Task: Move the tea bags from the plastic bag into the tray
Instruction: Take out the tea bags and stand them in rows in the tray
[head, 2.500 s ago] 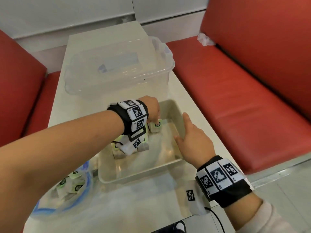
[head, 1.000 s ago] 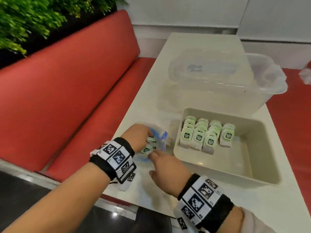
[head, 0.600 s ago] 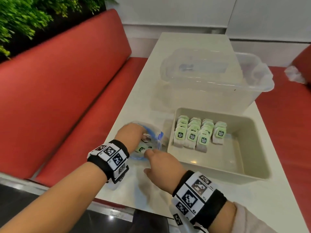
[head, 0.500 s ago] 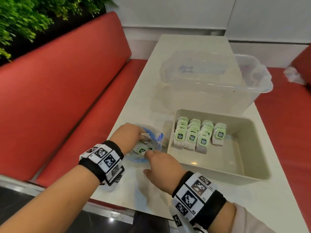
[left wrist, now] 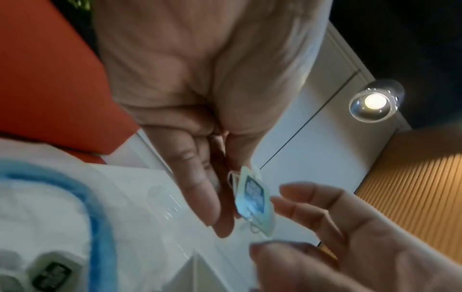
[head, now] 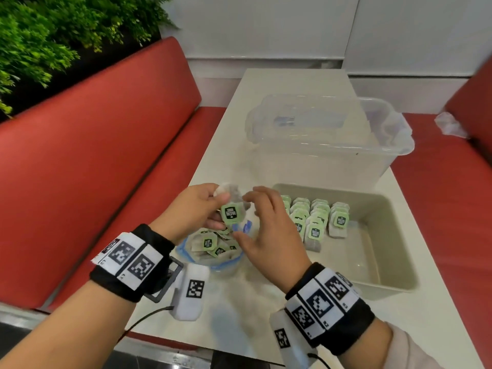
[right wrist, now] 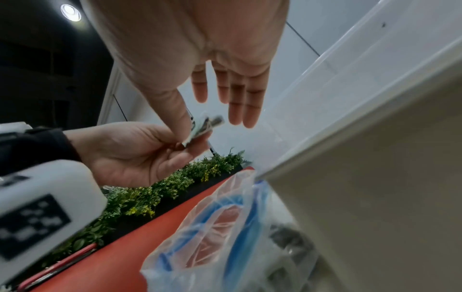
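Note:
My left hand (head: 199, 209) pinches one tea bag (head: 231, 213) by its green tag, just above the plastic bag (head: 198, 258). The left wrist view shows the tag (left wrist: 252, 197) between thumb and fingers (left wrist: 200, 189). My right hand (head: 266, 227) hovers beside the tea bag, fingers (right wrist: 237, 98) straight and spread, thumb close to it; contact is unclear. The blue-rimmed plastic bag (right wrist: 225, 227) lies open on the table with several tea bags (head: 210, 243) inside. To its right, the beige tray (head: 386, 286) holds rows of tea bags (head: 314, 222) in its left half.
A large clear plastic tub (head: 327, 134) stands behind the tray. Red benches (head: 93, 169) flank the narrow white table (head: 279, 83), with green plants (head: 40, 35) behind the left one. A crumpled plastic scrap (head: 450, 126) lies on the right bench. The tray's right half is bare.
My left hand has come up out of the plastic bag with one tea bag. My right hand has left the bag's rim and risen next to that tea bag.

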